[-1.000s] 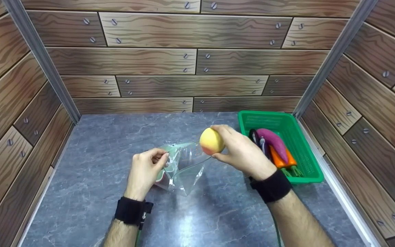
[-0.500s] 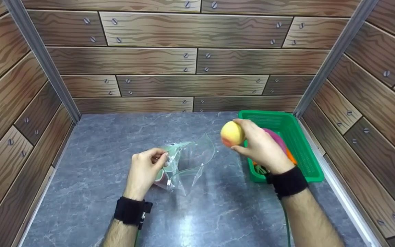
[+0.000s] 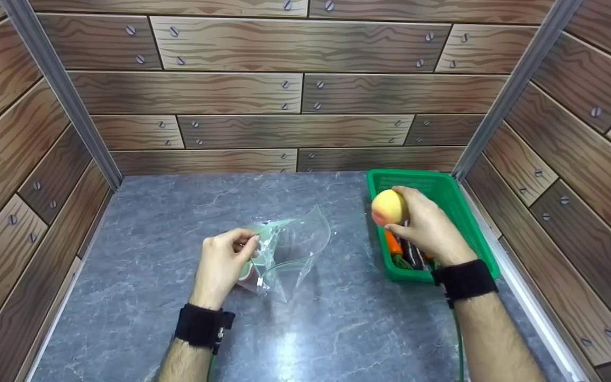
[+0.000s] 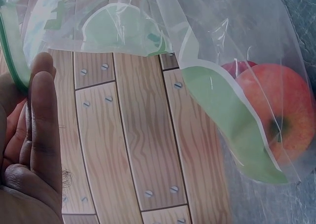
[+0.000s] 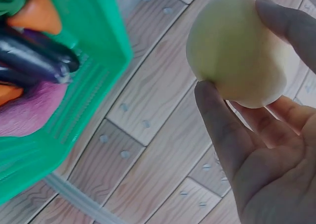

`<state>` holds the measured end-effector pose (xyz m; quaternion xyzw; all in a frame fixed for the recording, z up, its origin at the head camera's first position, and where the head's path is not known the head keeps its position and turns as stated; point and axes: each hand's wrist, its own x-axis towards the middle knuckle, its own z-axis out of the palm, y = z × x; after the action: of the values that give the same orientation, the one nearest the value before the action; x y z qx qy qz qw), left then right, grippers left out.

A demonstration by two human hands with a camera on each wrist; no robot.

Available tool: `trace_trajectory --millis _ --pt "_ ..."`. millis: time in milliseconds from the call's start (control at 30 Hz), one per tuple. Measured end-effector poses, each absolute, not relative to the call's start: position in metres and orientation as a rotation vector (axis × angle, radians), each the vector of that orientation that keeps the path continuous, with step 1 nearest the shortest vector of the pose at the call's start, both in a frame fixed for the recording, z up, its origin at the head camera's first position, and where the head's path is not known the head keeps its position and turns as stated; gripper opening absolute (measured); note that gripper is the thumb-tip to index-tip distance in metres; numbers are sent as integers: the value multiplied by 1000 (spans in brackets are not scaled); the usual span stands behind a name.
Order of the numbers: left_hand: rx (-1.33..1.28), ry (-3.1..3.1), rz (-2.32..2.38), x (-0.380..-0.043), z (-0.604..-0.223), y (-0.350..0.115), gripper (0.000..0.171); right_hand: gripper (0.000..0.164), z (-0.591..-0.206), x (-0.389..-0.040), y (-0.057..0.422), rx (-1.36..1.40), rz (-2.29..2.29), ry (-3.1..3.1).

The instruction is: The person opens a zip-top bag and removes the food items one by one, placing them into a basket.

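My right hand (image 3: 428, 228) grips a yellow peach (image 3: 388, 207) with a red blush between thumb and fingers, over the left side of the green basket (image 3: 435, 174). The right wrist view shows the peach (image 5: 237, 51) from its paler side. On the left, my left hand (image 3: 221, 262) pinches the edge of a clear zip bag (image 3: 303, 239), whose mouth gapes to the right. Inside the bag, the left wrist view shows a red apple (image 4: 279, 110) and part of another dark red thing behind it.
Carrots (image 3: 393, 244), dark eggplants (image 3: 414, 257) and a purple sweet potato (image 5: 37, 110) lie in the basket. Wood-patterned walls (image 3: 300, 95) enclose the grey tabletop (image 3: 178, 207) at the back and sides.
My right hand has carried the peach rightward, from the bag's mouth to above the basket. The left hand and the bag have stayed nearly still.
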<state>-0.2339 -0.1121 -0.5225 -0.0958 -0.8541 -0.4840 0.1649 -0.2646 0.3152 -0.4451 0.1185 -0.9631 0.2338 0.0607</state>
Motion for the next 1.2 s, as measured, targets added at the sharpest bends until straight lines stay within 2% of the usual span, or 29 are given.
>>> trace_trajectory --millis 500,1200 --pt "-283 -2429 -1376 -233 -521 -110 8 81 -476 -272 360 257 730 -2955" --pt "-276 -2434 -1377 -234 -524 -109 7 85 -510 -261 404 108 589 -3098"
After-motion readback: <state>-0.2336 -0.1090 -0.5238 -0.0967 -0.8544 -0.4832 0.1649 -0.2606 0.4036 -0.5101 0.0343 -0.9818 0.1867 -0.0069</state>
